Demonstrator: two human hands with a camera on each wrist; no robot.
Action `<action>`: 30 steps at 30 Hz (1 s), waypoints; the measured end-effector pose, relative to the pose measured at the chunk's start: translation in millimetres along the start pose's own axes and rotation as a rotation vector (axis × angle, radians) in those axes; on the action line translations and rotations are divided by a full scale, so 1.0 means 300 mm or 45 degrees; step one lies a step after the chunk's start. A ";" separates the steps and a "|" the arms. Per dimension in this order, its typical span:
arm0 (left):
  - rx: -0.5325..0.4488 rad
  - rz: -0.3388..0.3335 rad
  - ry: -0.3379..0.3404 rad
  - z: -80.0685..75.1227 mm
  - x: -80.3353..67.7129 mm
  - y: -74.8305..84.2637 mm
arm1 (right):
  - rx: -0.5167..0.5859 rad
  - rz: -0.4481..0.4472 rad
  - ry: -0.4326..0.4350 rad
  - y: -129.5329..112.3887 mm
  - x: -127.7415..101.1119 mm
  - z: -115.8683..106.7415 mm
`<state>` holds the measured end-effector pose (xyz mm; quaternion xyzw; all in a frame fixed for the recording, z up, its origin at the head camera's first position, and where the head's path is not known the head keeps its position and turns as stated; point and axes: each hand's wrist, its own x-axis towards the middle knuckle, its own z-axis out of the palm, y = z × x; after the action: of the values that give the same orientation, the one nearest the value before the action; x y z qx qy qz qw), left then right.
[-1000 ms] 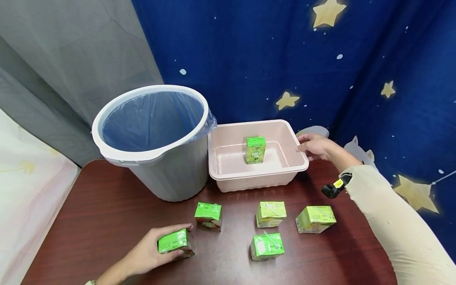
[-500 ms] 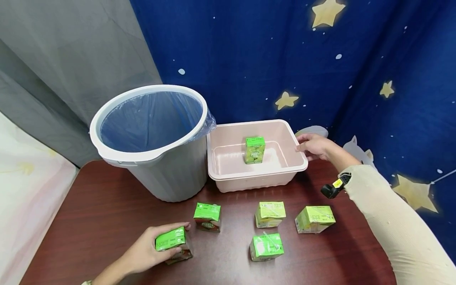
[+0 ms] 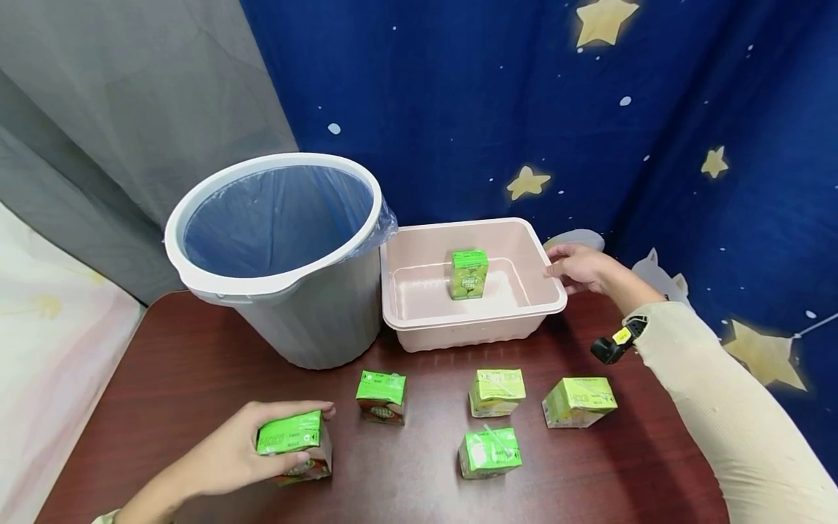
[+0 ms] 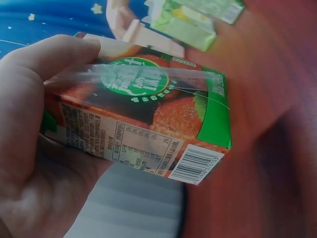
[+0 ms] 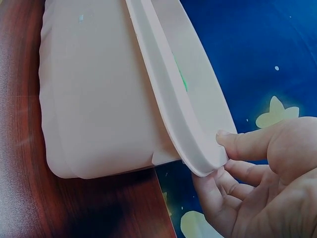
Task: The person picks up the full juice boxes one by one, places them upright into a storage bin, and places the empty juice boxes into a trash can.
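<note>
My left hand [image 3: 225, 455] grips a green juice carton [image 3: 291, 442] at the front left of the brown table [image 3: 196, 364], slightly raised off it. In the left wrist view the carton [image 4: 143, 119] fills the frame, its barcode end outward, with my thumb along its top. My right hand [image 3: 579, 268] pinches the right rim of the pink tub [image 3: 471, 331]; the right wrist view shows the thumb on top of the rim [image 5: 198, 153] and fingers curled under it. One green carton [image 3: 469, 274] stands upright inside the tub.
A grey bucket [image 3: 281, 255] with a blue liner stands left of the tub. Several more green cartons [image 3: 382, 397] lie on the table in front, including ones at the middle [image 3: 497, 391], the right [image 3: 579, 401] and the front [image 3: 490, 451]. A starry blue curtain hangs behind.
My left hand has drawn its carton to the left and nearer to me, lifting it slightly. The right hand has stayed on the tub's rim.
</note>
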<state>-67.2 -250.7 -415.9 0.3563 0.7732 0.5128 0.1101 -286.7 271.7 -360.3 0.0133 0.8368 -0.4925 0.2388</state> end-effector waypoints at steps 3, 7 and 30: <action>0.040 0.022 0.015 -0.024 0.014 0.033 | 0.001 -0.002 0.002 0.003 0.001 -0.002; 0.069 0.001 0.004 -0.053 0.037 0.086 | 0.006 -0.008 0.001 0.004 0.000 -0.002; 0.114 -0.082 0.030 -0.093 0.262 0.242 | 0.012 -0.011 -0.014 0.001 0.005 -0.006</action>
<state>-107.0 -202.7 -324.7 0.3296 0.8078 0.4781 0.1014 -288.6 273.1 -360.5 0.0080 0.8331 -0.4977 0.2411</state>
